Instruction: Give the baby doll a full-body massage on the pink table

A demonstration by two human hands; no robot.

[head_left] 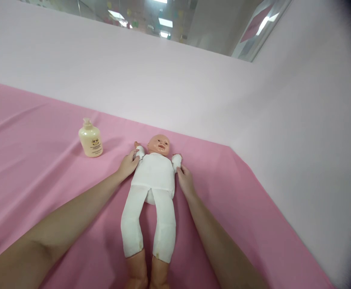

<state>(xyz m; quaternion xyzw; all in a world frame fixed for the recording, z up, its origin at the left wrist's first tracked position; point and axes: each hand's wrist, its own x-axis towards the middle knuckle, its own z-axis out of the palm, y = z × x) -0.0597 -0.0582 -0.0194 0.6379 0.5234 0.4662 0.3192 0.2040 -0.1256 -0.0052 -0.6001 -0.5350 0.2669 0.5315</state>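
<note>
The baby doll [154, 176] lay flat on its back on the pink table [43, 160], head pointing away from the person, legs running back toward the camera, so its long axis ran straight between the two forearms. The left hand [128, 164] sat at the doll's arm on that side, fingers curled loosely round the white sleeve near the shoulder. The right hand [185, 180] mirrored it, fingertips touching the other sleeve just below the cuff. Neither was nearer; both flanked the torso at shoulder height. Whether either truly gripped was hard to tell. A cream lotion bottle [90, 139] stood upright, off to the left, well apart.
</note>
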